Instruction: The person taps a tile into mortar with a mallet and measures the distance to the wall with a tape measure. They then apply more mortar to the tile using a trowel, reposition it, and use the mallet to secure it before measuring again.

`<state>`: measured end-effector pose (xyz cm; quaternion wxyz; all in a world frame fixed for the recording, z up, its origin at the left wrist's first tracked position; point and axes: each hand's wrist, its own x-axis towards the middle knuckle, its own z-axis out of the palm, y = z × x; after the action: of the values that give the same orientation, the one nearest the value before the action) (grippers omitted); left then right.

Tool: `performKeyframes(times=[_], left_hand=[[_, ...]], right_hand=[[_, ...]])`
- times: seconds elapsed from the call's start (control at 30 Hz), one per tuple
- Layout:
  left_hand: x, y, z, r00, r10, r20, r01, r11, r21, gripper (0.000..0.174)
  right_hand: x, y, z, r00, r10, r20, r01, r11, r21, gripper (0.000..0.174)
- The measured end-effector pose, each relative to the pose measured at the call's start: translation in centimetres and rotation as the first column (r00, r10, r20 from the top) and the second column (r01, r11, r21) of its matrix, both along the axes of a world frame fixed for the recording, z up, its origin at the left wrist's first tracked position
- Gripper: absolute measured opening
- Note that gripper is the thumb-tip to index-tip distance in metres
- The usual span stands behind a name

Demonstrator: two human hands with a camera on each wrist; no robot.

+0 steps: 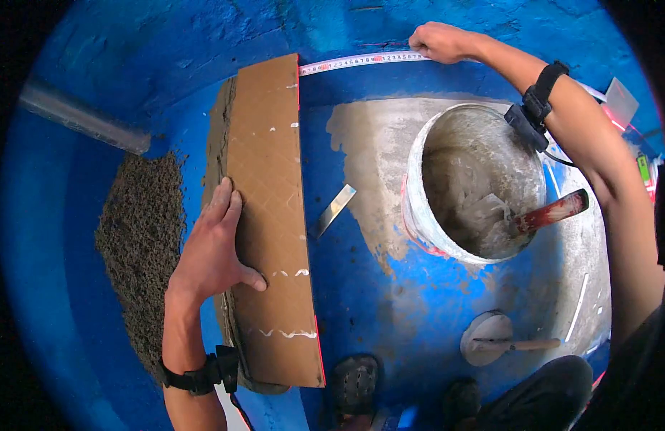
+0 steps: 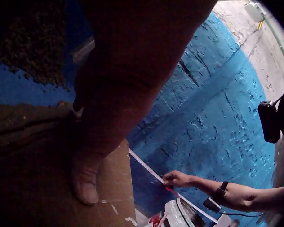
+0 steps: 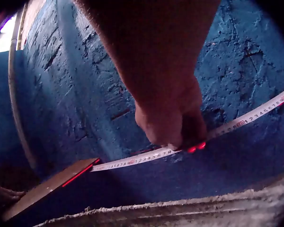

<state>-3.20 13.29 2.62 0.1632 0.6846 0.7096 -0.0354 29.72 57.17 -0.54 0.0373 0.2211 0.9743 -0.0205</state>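
A long brown tile point(image 1: 271, 215) lies on a bed of mortar on the blue floor. My left hand point(image 1: 214, 248) rests flat on its left edge, fingers straight; the same hand point(image 2: 92, 156) fills the left wrist view. A white tape measure point(image 1: 361, 61) runs from the tile's far corner along the foot of the blue wall. My right hand point(image 1: 440, 42) pinches the tape point(image 3: 146, 156) against the wall, fingers point(image 3: 173, 127) curled down on it beside a red mark.
A white bucket point(image 1: 418, 215) of grey mortar holds a red-handled trowel point(image 1: 551, 212). A small metal scraper point(image 1: 334, 208) lies between tile and bucket. A float point(image 1: 494, 341) lies near my sandalled feet point(image 1: 355, 381). Ridged mortar point(image 1: 142, 244) covers the floor at left.
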Motion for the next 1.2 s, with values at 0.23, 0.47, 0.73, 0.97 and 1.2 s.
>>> performKeyframes(times=[0.23,0.47,0.73,0.97,1.2], left_hand=[[0.1,0.0,0.0,1.0,0.002,0.003,-0.002,1.0,0.014,0.141],[0.0,-0.1,-0.2,1.0,0.0,0.006,0.0,1.0,0.016,0.143],[-1.0,-0.4,-1.1,0.997,-0.07,-0.015,0.071,0.995,0.065,0.144],[-1.1,-0.2,-1.7,0.99,-0.071,-0.118,0.076,0.997,0.033,0.143],[-1.1,0.3,-1.9,0.975,-0.095,-0.199,0.097,0.995,0.001,0.14]], right_hand=[[0.2,-0.9,0.1,0.999,-0.047,-0.025,0.048,0.998,0.03,0.005],[0.6,-2.6,1.9,0.998,-0.061,0.031,0.055,0.983,0.173,0.011],[12.8,-4.0,13.2,0.993,-0.02,0.112,-0.037,0.872,0.488,0.07],[19.2,-28.2,27.1,0.952,-0.301,-0.055,0.3,0.954,-0.027,0.016],[28.3,-46.1,10.6,0.977,-0.2,-0.077,0.175,0.953,-0.249,0.011]])
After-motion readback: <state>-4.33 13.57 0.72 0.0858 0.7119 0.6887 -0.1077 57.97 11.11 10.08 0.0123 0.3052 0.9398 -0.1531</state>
